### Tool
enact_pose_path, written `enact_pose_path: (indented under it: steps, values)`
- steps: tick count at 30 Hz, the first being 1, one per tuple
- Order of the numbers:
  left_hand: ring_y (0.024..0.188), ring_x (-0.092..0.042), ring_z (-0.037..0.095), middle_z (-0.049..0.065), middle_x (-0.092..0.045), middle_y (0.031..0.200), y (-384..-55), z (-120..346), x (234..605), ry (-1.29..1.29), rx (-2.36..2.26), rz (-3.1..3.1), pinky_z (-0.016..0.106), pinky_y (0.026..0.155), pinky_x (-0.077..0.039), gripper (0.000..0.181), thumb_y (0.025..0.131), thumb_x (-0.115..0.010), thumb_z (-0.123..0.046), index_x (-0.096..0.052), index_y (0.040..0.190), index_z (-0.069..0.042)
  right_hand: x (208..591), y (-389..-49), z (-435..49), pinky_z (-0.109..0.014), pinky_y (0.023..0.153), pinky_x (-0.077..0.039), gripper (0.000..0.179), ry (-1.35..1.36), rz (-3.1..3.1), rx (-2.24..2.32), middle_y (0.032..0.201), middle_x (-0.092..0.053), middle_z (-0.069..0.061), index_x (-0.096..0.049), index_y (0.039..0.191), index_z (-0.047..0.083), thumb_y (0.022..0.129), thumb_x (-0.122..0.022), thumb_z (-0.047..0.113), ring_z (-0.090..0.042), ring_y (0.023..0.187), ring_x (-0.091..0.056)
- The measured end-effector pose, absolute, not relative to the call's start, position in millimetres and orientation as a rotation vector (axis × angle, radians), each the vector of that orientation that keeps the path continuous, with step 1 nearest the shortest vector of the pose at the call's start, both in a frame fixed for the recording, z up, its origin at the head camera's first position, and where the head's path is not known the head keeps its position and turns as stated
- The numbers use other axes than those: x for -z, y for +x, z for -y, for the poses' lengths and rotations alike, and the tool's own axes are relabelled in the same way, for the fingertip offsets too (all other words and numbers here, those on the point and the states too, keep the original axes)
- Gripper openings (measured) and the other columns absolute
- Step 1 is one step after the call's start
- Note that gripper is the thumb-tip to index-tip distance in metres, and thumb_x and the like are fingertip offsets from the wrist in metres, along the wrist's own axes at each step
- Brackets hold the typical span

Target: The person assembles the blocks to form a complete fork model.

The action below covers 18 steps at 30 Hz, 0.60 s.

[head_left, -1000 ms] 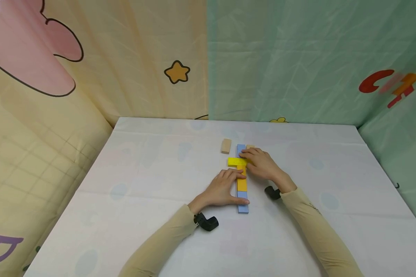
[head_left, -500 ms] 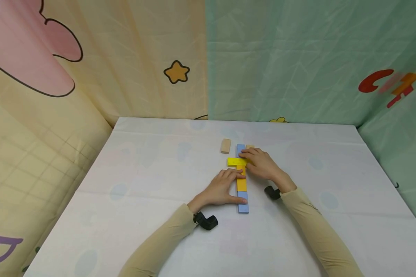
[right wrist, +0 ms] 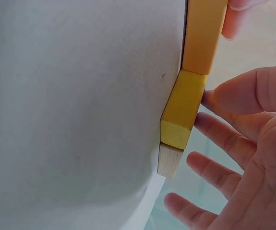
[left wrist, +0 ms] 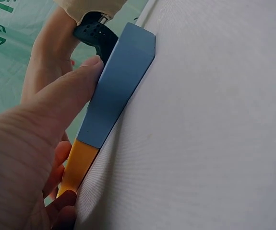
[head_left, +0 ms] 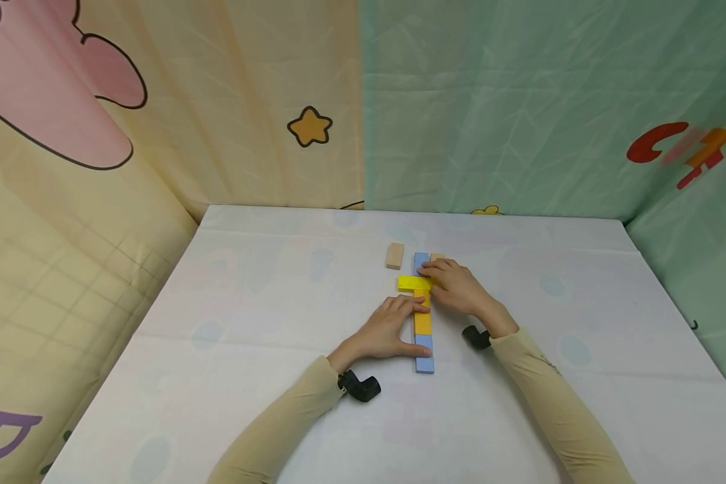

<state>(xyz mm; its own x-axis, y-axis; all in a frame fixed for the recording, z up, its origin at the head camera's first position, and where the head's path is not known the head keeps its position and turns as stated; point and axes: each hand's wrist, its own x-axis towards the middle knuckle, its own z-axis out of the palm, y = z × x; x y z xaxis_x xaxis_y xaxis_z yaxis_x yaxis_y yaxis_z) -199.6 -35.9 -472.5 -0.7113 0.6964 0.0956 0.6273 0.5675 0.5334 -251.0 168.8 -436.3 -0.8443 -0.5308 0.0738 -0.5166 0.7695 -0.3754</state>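
Note:
A row of blocks lies on the white table in the head view. A blue block (head_left: 425, 365) is nearest the person, then an orange block (head_left: 422, 324), a yellow block (head_left: 408, 284) set crosswise, and another blue block (head_left: 421, 259) beyond. My left hand (head_left: 387, 329) lies over the row from the left, its thumb on the near blue block (left wrist: 116, 81) and its fingers on the orange one. From the right, my right hand (head_left: 456, 287) reaches over the yellow block (right wrist: 183, 103), fingers loosely extended; its thumb and index finger are at that block's upper edge. It hides part of the far blocks.
A plain wooden block (head_left: 394, 256) lies apart, left of the far blue block. Another wooden block (head_left: 437, 256) shows beside that blue block, partly behind the right hand. Patterned curtains (head_left: 266, 81) stand at the back and sides of the table (head_left: 236, 282).
The left thumb has drawn slightly left on the near blue block since a second ago. The right hand and the blocks look unmoved.

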Motion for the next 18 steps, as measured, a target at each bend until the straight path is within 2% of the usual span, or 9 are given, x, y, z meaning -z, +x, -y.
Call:
enact_pose_path:
  steps: [12,18]
  values:
    - [0.128,-0.030,0.018,-0.002,-0.030,0.150,-199.3,36.1,473.7,1.143,-0.822,-2.674,0.032,0.105,-0.024,0.073,0.078,-0.071,-0.056,-0.045,0.136,-0.019,439.8,-252.3,-173.7,-0.063,0.101,-0.024,0.038,-0.893,-2.880,0.702,0.138,-0.047,-0.019,-0.056,0.130,0.001,0.093,-0.050,0.007,-0.042,0.131,-0.031]
    - [0.129,-0.029,0.018,-0.002,-0.030,0.149,-198.6,36.8,472.8,1.133,-0.819,-2.675,0.033,0.106,-0.023,0.073,0.078,-0.070,-0.056,-0.045,0.136,-0.019,440.3,-251.0,-174.9,-0.062,0.102,-0.023,0.035,-0.939,-2.854,0.755,0.136,-0.049,-0.018,-0.058,0.129,0.003,0.095,-0.056,0.012,-0.041,0.131,-0.033]
